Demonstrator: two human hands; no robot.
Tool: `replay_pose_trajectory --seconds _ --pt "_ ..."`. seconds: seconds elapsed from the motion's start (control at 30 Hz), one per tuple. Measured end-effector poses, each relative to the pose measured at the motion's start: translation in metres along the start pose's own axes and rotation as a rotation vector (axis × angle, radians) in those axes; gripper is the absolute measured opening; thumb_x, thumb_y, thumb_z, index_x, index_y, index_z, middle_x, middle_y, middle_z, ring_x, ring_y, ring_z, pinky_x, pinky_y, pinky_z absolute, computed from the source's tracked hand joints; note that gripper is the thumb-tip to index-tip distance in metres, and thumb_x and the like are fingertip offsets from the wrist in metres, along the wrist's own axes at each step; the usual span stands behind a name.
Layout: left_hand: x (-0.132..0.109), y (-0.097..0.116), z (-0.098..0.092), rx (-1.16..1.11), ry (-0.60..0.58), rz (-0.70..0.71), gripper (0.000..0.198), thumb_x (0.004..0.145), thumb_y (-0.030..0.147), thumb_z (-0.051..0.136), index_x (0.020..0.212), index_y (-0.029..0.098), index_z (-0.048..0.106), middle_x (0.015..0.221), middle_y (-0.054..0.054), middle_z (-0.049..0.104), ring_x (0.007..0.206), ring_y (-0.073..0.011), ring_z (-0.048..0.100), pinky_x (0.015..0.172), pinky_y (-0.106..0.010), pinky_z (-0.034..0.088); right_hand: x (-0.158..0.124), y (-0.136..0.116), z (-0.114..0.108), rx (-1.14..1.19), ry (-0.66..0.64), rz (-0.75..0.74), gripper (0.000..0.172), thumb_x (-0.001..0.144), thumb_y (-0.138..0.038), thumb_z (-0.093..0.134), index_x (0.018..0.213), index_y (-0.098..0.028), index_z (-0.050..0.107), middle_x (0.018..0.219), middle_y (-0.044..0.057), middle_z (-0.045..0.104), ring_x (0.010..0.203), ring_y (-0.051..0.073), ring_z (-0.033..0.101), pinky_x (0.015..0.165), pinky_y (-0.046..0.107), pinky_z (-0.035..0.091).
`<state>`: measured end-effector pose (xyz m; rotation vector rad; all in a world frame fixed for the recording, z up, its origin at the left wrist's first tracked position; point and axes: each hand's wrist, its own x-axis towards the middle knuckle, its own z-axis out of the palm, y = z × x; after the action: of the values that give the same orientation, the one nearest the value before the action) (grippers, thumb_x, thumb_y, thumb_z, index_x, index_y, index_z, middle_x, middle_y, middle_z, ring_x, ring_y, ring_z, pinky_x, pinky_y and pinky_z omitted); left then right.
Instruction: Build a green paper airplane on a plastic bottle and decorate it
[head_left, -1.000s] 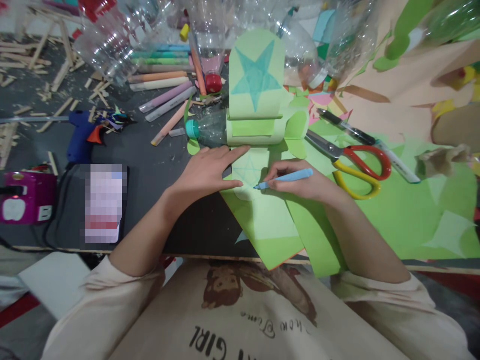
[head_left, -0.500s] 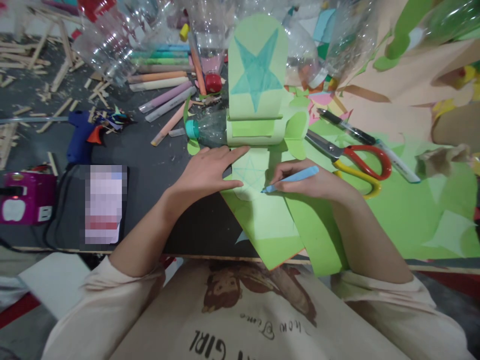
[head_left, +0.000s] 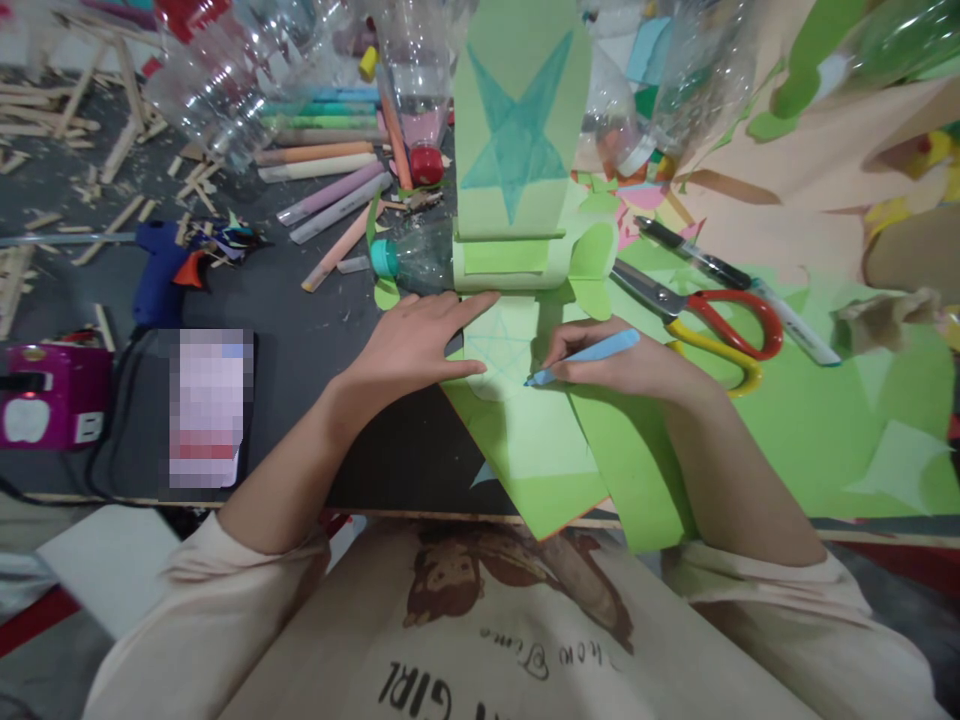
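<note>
My right hand (head_left: 592,358) grips a light blue marker (head_left: 600,350), its tip at the lower right of a faint star outline on a pale green paper piece (head_left: 495,350). Fingers spread, my left hand (head_left: 424,345) lies flat at that piece's left edge. Green sheets (head_left: 551,440) lie beneath it. Just beyond stands a plastic bottle (head_left: 427,255) on its side, with a teal cap and a green paper wrap (head_left: 514,262). An upright green paper flap (head_left: 517,120) on the wrap bears a filled teal star.
Scissors (head_left: 697,315) with red and yellow handles and a black pen (head_left: 690,250) lie to the right. On the left are a blue glue gun (head_left: 161,270), a phone (head_left: 206,410) and a purple box (head_left: 56,395). Several markers (head_left: 322,160), plastic bottles (head_left: 225,90) and wood sticks (head_left: 67,110) fill the back.
The upright flap with the teal star has tilted, its top edge reaching higher in view. The marker tip has shifted very slightly right; my left hand has stayed put.
</note>
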<state>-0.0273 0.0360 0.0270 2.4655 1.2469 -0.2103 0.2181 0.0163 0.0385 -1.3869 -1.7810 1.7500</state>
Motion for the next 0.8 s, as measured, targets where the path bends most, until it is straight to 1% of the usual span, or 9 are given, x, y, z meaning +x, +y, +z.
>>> replay_pose_trajectory --seconds 0.17,0.3,0.37,0.47,0.53,0.67,0.8 --pt "0.0 0.0 -0.002 -0.007 -0.014 -0.008 0.073 0.09 0.06 0.053 0.152 0.028 0.032 0.136 -0.009 0.06 0.117 -0.0309 0.059 0.09 -0.034 0.041 0.005 0.007 -0.003 0.072 0.065 -0.059 0.008 0.071 -0.025 0.067 0.067 -0.018 0.065 0.062 -0.001 0.063 0.058 0.012 0.052 0.054 0.026 0.039" --pt "-0.001 0.0 -0.002 -0.007 -0.007 -0.002 0.073 0.091 0.062 0.05 0.152 0.027 0.032 0.136 -0.009 0.061 0.116 -0.0302 0.059 0.09 -0.034 0.041 0.009 0.014 -0.005 0.15 0.067 -0.073 0.015 0.075 -0.033 0.07 0.073 -0.018 0.067 0.065 0.001 0.065 0.058 0.013 0.055 0.054 0.027 0.043" --pt "-0.001 0.0 -0.001 -0.005 -0.004 -0.002 0.073 0.091 0.062 0.049 0.152 0.028 0.032 0.135 -0.008 0.061 0.116 -0.0296 0.059 0.09 -0.034 0.041 0.011 0.017 -0.002 0.17 0.127 -0.095 0.019 0.075 -0.036 0.071 0.074 -0.018 0.067 0.067 0.002 0.065 0.061 0.014 0.057 0.057 0.029 0.046" --pt "-0.001 0.0 0.0 -0.015 0.001 -0.004 0.072 0.091 0.064 0.048 0.152 0.028 0.032 0.134 -0.008 0.062 0.117 -0.0293 0.058 0.09 -0.033 0.041 0.015 0.019 0.008 0.162 0.286 -0.155 0.022 0.075 -0.041 0.074 0.077 -0.02 0.066 0.072 0.002 0.065 0.068 0.017 0.061 0.065 0.033 0.051" --pt "0.0 0.0 0.001 -0.022 0.007 0.0 0.073 0.091 0.065 0.047 0.152 0.029 0.032 0.134 -0.008 0.062 0.118 -0.0293 0.058 0.091 -0.033 0.04 0.018 0.02 0.015 0.164 0.375 -0.17 0.024 0.075 -0.043 0.075 0.079 -0.022 0.065 0.077 0.002 0.066 0.072 0.018 0.063 0.068 0.035 0.052" --pt "0.0 0.001 0.0 -0.02 -0.006 -0.007 0.073 0.091 0.065 0.047 0.153 0.029 0.032 0.133 -0.008 0.062 0.117 -0.0297 0.058 0.091 -0.034 0.04 0.02 0.022 0.024 0.22 0.432 -0.175 0.027 0.075 -0.046 0.076 0.081 -0.023 0.064 0.079 0.003 0.067 0.075 0.02 0.065 0.068 0.036 0.055" --pt "0.0 0.002 -0.002 -0.006 -0.02 -0.012 0.075 0.09 0.065 0.049 0.153 0.029 0.031 0.13 -0.008 0.063 0.116 -0.03 0.058 0.09 -0.034 0.04 0.019 0.022 0.025 0.222 0.457 -0.165 0.029 0.075 -0.049 0.076 0.082 -0.023 0.065 0.078 0.003 0.068 0.074 0.019 0.065 0.068 0.036 0.056"
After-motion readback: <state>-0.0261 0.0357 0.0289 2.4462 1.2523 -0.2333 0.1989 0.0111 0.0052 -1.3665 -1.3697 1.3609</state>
